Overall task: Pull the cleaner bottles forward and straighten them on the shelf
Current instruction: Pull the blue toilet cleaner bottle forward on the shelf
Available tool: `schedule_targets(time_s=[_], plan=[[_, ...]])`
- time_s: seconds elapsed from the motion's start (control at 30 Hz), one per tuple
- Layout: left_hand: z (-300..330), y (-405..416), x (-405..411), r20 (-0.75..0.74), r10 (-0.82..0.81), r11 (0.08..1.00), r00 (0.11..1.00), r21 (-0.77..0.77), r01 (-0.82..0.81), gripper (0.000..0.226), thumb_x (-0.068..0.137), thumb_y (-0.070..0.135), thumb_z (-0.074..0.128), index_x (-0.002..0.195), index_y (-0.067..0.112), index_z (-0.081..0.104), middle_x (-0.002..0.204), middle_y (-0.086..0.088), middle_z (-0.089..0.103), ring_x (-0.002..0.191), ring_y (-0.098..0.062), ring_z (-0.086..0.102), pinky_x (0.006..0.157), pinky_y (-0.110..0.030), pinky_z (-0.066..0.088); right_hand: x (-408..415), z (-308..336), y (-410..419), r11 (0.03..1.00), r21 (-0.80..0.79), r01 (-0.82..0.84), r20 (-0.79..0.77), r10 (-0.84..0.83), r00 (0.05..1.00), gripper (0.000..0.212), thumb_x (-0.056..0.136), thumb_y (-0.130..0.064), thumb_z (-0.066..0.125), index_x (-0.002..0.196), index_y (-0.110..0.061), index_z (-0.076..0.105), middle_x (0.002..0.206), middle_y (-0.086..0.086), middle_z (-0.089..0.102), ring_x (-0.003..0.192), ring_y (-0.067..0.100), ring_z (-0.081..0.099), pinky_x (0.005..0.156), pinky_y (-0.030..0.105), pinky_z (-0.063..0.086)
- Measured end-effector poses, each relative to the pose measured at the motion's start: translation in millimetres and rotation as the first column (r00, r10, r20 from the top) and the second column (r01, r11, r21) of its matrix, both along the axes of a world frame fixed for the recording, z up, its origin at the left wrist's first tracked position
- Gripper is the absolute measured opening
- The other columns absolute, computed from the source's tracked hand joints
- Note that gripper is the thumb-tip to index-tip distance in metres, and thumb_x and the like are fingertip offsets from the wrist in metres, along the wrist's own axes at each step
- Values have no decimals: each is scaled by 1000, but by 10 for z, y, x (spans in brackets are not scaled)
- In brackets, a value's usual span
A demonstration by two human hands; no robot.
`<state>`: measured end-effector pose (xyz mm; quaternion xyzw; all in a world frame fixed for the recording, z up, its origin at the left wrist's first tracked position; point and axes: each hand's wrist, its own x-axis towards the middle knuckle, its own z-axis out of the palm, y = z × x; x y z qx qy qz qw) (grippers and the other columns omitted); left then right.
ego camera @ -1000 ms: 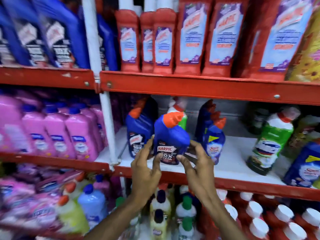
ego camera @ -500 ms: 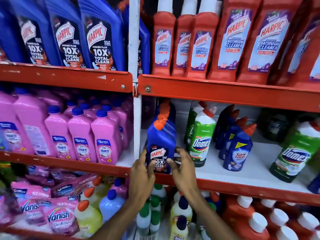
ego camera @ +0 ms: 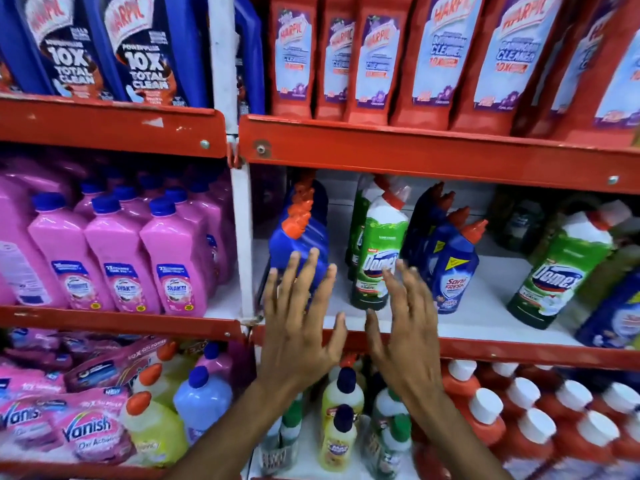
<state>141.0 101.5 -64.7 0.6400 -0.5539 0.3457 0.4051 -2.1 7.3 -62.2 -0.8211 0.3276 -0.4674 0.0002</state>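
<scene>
- At the middle shelf's front edge, both hands were spread open, holding nothing.
- Left hand covered the upright blue bottle; right hand neared the green bottle.

A: What differs from the frame half a second earlier?

B: Both hands are off the blue plastic cleaner bottle with the orange angled cap. The left hand and the right hand now hover with fingers spread wide, where before they clasped its lower label from either side.

A: And the bottle's position?

B: A second ago it was lifted and tilted between the hands. It now stands upright at the left end of the white middle shelf, at the head of its row.

A: Any shift of the hands?

B: The right one now overlaps the green-and-white Domex bottle.
</scene>
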Motion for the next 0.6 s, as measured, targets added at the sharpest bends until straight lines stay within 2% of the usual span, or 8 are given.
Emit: schedule_targets(time_s=[0.07, 0.17, 0.3, 0.5, 0.6], plan=[[36, -97, -150, 96, 51, 995, 994, 82, -59, 80, 85, 38, 67, 154, 11, 36, 164, -20, 33, 154, -41, 28, 119, -70, 28, -216, 39, -109, 990, -92, 110, -72, -116, 991, 67, 87, -29, 59, 150, -14, 40, 163, 15, 28, 153, 35, 21, 120, 56, 26], [30, -308, -408, 186, 73, 981, 980, 162, -104, 85, 87, 43, 64, 157, 8, 31, 166, -23, 25, 154, -48, 23, 117, -75, 25, -590, 55, -307, 959, -136, 248, -167, -269, 949, 77, 84, -34, 60, 154, -15, 33, 165, 20, 20, 154, 39, 13, 121, 62, 17], [20, -637, -852, 238, 54, 965, 970, 238, -113, 89, 85, 45, 62, 157, 7, 28, 167, -24, 21, 154, -50, 18, 117, -77, 23, -1100, -8, -603, 935, -147, 322, -224, -348, 910, 84, 81, -35, 63, 155, -14, 29, 165, 23, 16, 154, 42, 11, 119, 66, 17], [63, -1188, -1572, 230, -117, 946, 966, 322, 38, 94, 79, 43, 62, 157, 5, 25, 166, -23, 27, 154, -44, 26, 118, -67, 34, -1820, 4, -1073, 954, -34, 299, -161, -301, 940, 81, 85, -29, 56, 156, -7, 23, 166, 21, 12, 156, 36, 6, 125, 54, 17], [27, -1473, -1863, 130, -244, 929, 961, 316, 194, 79, 84, 38, 61, 153, 8, 36, 162, -16, 40, 148, -30, 42, 117, -45, 42, -2074, -49, -1288, 969, 126, 212, -59, -206, 977, 82, 89, -28, 57, 157, -8, 16, 168, 11, 10, 157, 25, 8, 126, 43, 21]])
